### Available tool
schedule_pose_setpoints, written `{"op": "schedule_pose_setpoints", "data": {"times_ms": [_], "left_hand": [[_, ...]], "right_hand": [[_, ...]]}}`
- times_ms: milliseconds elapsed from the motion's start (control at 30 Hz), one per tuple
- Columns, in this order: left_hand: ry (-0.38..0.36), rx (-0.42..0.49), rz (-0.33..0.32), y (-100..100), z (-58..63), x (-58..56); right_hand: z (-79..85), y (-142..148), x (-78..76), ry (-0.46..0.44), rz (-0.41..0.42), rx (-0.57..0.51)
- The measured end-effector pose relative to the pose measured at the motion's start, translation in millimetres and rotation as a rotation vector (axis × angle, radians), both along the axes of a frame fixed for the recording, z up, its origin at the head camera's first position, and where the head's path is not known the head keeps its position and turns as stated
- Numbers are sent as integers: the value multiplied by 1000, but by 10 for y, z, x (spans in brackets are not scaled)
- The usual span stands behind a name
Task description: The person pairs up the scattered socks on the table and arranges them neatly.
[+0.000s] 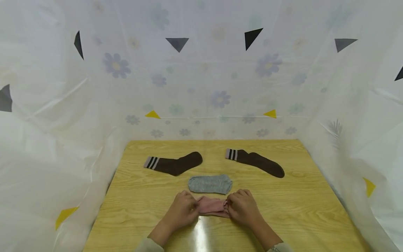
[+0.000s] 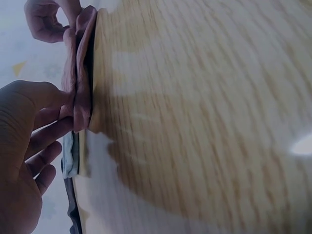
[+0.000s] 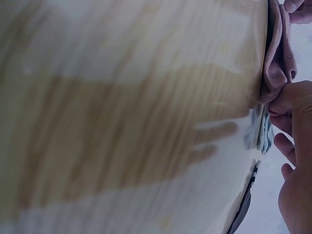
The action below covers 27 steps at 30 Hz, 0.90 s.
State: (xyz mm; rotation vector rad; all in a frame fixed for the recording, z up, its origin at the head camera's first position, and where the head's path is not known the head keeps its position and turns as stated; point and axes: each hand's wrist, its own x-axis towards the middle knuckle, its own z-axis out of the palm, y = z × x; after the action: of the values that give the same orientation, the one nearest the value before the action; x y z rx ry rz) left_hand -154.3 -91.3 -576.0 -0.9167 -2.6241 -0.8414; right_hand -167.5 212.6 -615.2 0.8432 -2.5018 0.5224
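A pink sock [image 1: 210, 205], folded over on itself, lies near the front of the table between both hands. My left hand [image 1: 183, 209] pinches its left end between thumb and forefinger, while the other fingers spread loosely in the left wrist view. At the opposite end, my right hand [image 1: 244, 209] pinches the sock's rolled edge, also seen in the right wrist view with the pink sock [image 3: 277, 68] doubled in layers. Just beyond the hands a grey ankle sock [image 1: 210, 184] lies flat.
Two dark brown socks with striped cuffs lie farther back, one brown sock [image 1: 176, 163] at left, the other brown sock [image 1: 258, 162] at right. The wooden table [image 1: 132, 217] is enclosed by pale flowered sheeting [image 1: 201, 70] at the back and sides.
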Motion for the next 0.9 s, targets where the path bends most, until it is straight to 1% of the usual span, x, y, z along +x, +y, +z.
{"op": "schedule_pose_setpoints", "data": {"times_ms": [100, 233, 433, 700, 900], "left_hand": [[-4, 0, -7, -1, -22, 2], [-7, -4, -8, 1, -37, 4], [-26, -23, 11, 13, -47, 6], [21, -43, 53, 26, -107, 14], [22, -56, 60, 29, -131, 25]], "right_hand": [[4, 0, 3, -2, -3, -5], [15, -10, 13, -3, -29, 10], [19, -15, 12, -25, -55, 35], [28, -22, 12, -90, -73, 70], [57, -33, 28, -95, -72, 71]]}}
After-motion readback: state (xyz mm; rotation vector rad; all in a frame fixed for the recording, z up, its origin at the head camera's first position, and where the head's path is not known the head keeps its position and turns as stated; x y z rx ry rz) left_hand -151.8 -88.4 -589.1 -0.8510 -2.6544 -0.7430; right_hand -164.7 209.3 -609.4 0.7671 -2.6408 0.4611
